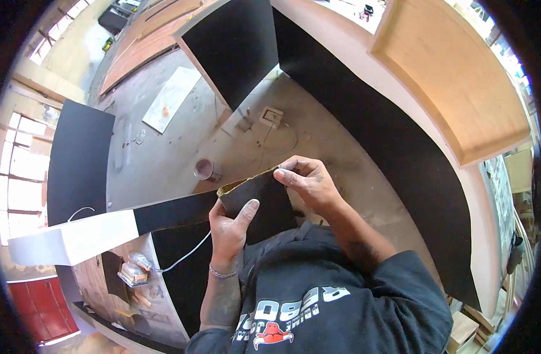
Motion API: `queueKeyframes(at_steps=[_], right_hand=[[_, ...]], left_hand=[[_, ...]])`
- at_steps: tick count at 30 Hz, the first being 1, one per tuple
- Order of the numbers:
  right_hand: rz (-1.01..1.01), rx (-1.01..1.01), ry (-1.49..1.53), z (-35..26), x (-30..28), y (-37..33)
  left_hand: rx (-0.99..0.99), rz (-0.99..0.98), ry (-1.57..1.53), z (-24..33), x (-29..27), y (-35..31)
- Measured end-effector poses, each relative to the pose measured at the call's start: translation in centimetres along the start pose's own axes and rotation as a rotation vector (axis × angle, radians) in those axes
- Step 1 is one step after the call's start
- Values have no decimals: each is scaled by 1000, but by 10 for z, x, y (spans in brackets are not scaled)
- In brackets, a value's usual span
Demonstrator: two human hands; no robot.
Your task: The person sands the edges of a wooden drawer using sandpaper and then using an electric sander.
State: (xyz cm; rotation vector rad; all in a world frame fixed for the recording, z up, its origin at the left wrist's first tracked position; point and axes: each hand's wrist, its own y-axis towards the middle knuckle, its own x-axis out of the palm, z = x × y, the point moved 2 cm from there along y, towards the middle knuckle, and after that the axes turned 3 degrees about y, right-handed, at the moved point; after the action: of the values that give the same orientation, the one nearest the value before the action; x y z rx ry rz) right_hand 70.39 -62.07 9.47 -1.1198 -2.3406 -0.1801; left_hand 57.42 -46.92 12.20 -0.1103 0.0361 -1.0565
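Both hands, left hand point(228, 227) and right hand point(308, 180), on black sandpaper sheet point(264, 203).

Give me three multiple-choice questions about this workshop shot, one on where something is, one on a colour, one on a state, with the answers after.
1. Where is the small open can?
A. On the floor beyond the hands
B. In the left hand
C. On the white beam

2. What colour is the face of the sheet held in the hands?
A. Red
B. Black
C. White

3. How is the sheet held?
A. By the right hand alone
B. Lying loose on the floor
C. By both hands, one at each end

Answers:
1. A, the can stands on the dusty floor above the left hand, touched by neither hand.
2. B, its face is black, with a tan strip along the upper edge.
3. C, the left thumb presses its lower left part while the right hand pinches the top right corner.
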Motion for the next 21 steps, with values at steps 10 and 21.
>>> queueKeyframes(at_steps=[10, 21], right_hand=[[41, -22, -79, -4, 1, 0], [61, -93, -60, 4, 1, 1]], left_hand=[[-26, -24, -30, -4, -1, 2], [-57, -12, -118, -5, 0, 2]])
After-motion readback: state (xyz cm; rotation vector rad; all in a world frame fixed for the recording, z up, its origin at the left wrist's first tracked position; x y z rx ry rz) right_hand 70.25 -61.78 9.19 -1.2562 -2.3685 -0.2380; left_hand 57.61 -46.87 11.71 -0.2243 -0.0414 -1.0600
